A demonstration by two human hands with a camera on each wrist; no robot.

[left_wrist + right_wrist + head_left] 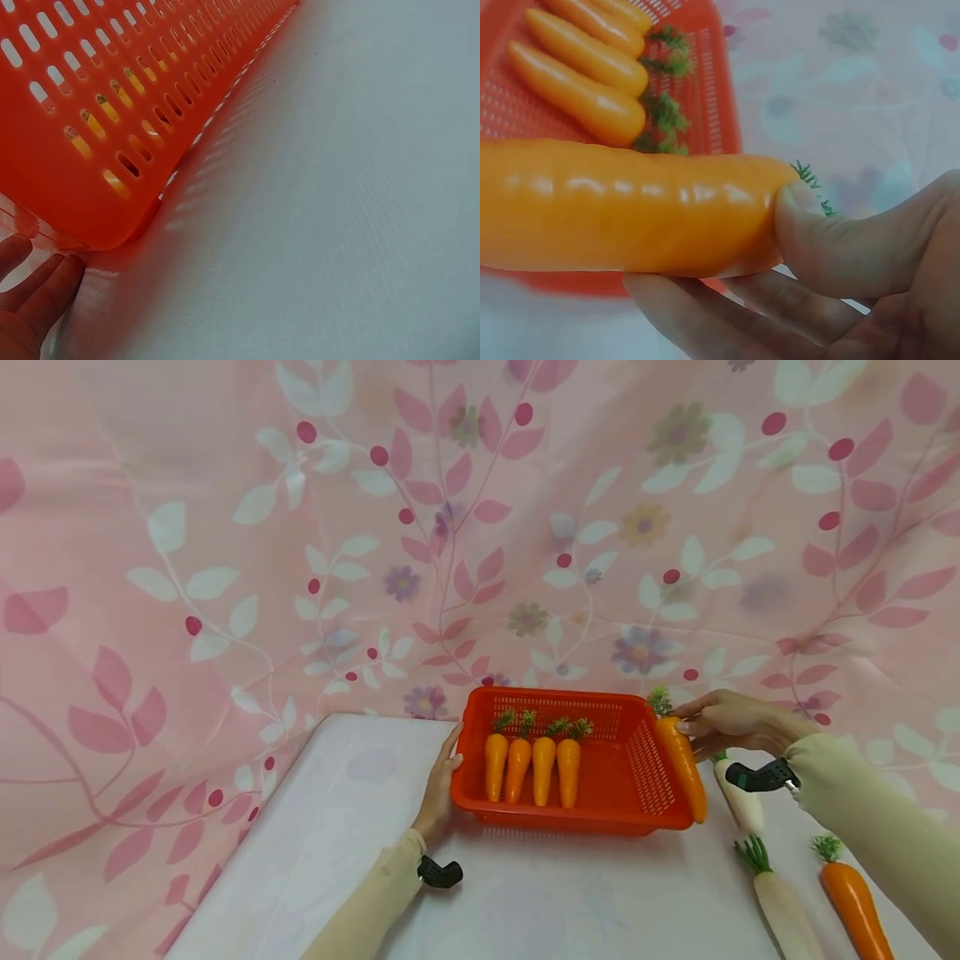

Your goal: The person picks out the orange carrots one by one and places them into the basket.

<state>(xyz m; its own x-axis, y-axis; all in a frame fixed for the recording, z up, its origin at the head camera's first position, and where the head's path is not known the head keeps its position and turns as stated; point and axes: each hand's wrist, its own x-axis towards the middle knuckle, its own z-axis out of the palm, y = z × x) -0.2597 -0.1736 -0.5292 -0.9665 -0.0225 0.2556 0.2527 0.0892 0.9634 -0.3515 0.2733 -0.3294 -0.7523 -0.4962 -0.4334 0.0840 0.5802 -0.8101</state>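
Observation:
An orange toy carrot (682,768) with a feathery green top is pinched in my right hand (723,720), thumb on one side and fingers underneath. It is held at the right rim of a red plastic basket (555,817), tip toward me. Inside the basket, several similar carrots (543,770) lie side by side on the left half, green tops toward the back. My left hand (437,789) rests along the basket's left side with fingers extended. In the left wrist view, those fingers (52,296) show beside the basket's lower corner; contact there is hard to tell.
Two white radishes (783,910) (742,797) lie on the white table (360,827) right of the basket, partly below my right forearm. A darker orange carrot (855,906) lies nearer the right front. A pink floral curtain (480,527) hangs behind the table.

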